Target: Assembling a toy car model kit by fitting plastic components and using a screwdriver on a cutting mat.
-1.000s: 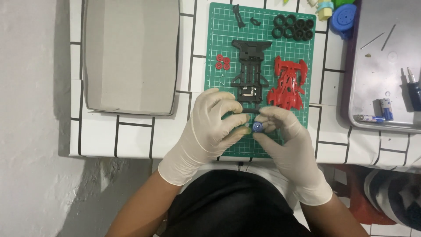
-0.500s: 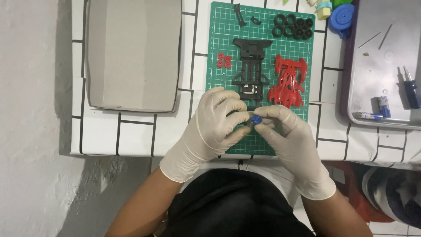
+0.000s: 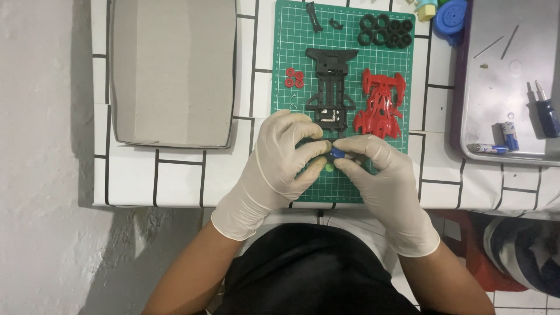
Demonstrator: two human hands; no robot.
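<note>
A tiny blue part (image 3: pixel 336 153) sits between both gloved hands, over the green mat (image 3: pixel 286 52); the left hand (image 3: pixel 280 166) and the right hand (image 3: pixel 382 175) both pinch it with their fingertips; a black car frame (image 3: pixel 331 87) lies just behind, beside a red car shell (image 3: pixel 380 104).
</note>
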